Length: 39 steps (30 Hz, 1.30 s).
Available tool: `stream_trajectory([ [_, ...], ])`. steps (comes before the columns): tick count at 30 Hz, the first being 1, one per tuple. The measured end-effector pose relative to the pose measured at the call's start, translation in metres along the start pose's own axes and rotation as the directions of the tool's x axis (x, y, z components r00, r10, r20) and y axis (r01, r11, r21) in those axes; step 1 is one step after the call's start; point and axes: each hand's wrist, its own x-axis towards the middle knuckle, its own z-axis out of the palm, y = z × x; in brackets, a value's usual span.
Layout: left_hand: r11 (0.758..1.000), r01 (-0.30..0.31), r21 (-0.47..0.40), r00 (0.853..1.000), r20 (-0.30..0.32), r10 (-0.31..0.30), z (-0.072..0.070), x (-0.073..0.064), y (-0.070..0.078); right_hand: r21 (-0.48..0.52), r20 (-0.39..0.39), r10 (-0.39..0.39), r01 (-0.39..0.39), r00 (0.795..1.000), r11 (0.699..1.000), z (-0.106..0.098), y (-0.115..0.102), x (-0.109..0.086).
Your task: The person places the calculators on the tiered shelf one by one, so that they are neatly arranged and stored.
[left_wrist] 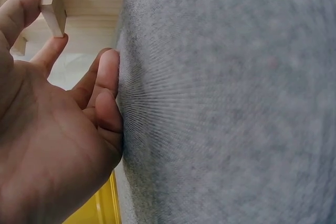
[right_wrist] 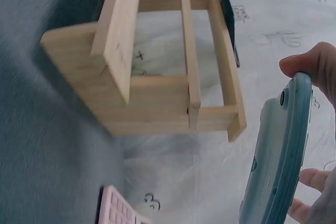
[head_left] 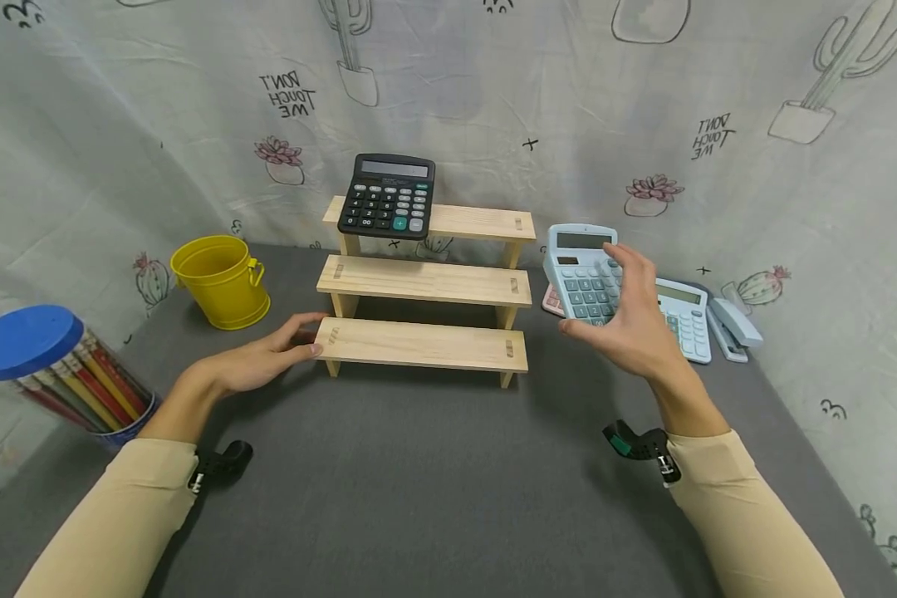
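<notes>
In the head view a three-tier wooden display stand (head_left: 422, 343) stands in the middle. My left hand (head_left: 257, 361) is at its left side, thumb and index finger pinching the end of the lowest board, while the other fingers rest near the grey cloth (left_wrist: 226, 103). A light blue calculator (head_left: 585, 278) is raised to the right of the stand, tilted with its screen up. My right hand (head_left: 635, 324) grips it by the edges, thumb on the near side. On the top tier leans a black calculator (head_left: 387, 199).
Behind the held calculator lie a pink calculator (right_wrist: 116, 208), another pale blue calculator (head_left: 686, 320) and a light blue stapler (head_left: 734, 325). To the left are a yellow bucket (head_left: 220, 286) and a blue-lidded jar of pencils (head_left: 26, 342). A patterned curtain (head_left: 456, 108) hangs behind.
</notes>
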Motion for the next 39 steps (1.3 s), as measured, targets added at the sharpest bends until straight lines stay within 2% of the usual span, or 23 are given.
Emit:
stream_trajectory([
  [6, 1.0, 0.013, 0.008, 1.0, 0.003, -0.013, 0.0, 0.0, 0.0, 0.008, 0.03, -0.017, 0.017, 0.999, 1.0, 0.008, -0.013, 0.011],
  [13, 1.0, 0.009, 0.006, 1.0, 0.0, -0.009, -0.004, -0.001, 0.004, 0.029, -0.007, -0.087, 0.087, 0.996, 0.996, 0.014, -0.031, 0.027],
  [20, 1.0, 0.013, 0.015, 1.0, 0.015, -0.014, -0.003, 0.003, 0.004, 0.042, -0.05, -0.088, 0.09, 0.995, 0.995, 0.025, -0.045, 0.044],
  [26, 1.0, -0.001, 0.006, 1.0, 0.018, 0.001, 0.001, -0.001, 0.0, 0.03, -0.026, -0.1, 0.1, 0.995, 0.994, 0.035, -0.055, 0.057],
  [34, 1.0, 0.001, 0.003, 1.0, 0.014, -0.001, 0.0, -0.001, -0.002, -0.02, 0.003, -0.064, 0.064, 0.998, 0.998, 0.046, -0.072, 0.078],
  [39, 1.0, -0.003, 0.011, 1.0, 0.014, 0.003, 0.0, 0.0, -0.001, -0.04, 0.022, -0.024, 0.025, 0.999, 0.999, 0.056, -0.074, 0.087],
])
